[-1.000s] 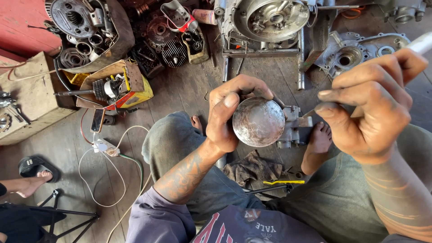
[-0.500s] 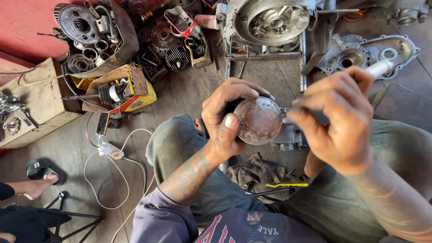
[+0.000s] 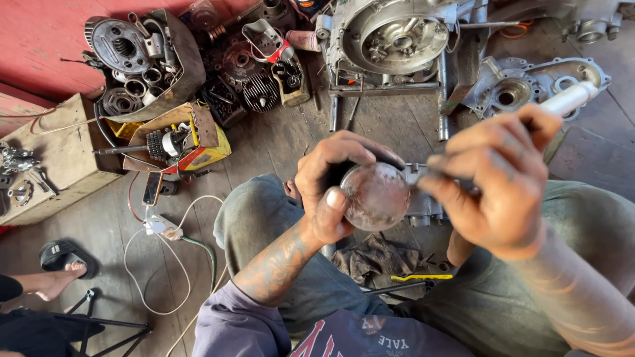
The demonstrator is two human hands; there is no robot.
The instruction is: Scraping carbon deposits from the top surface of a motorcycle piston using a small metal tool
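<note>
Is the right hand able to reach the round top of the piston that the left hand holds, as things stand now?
Probably yes. The left hand grips the piston only at its edge, leaving its domed top bare. The right hand, holding a white-handled tool, is right beside it with nothing between.

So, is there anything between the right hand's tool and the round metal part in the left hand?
Nothing visible. The left hand grips the round metal part, and the right hand brings the white-handled tool directly to its edge.

Hands on a piston (image 3: 376, 196)
Left hand (image 3: 331, 188) grips it — right hand (image 3: 493, 182) works a white-handled tool (image 3: 569, 99) against it.
</note>
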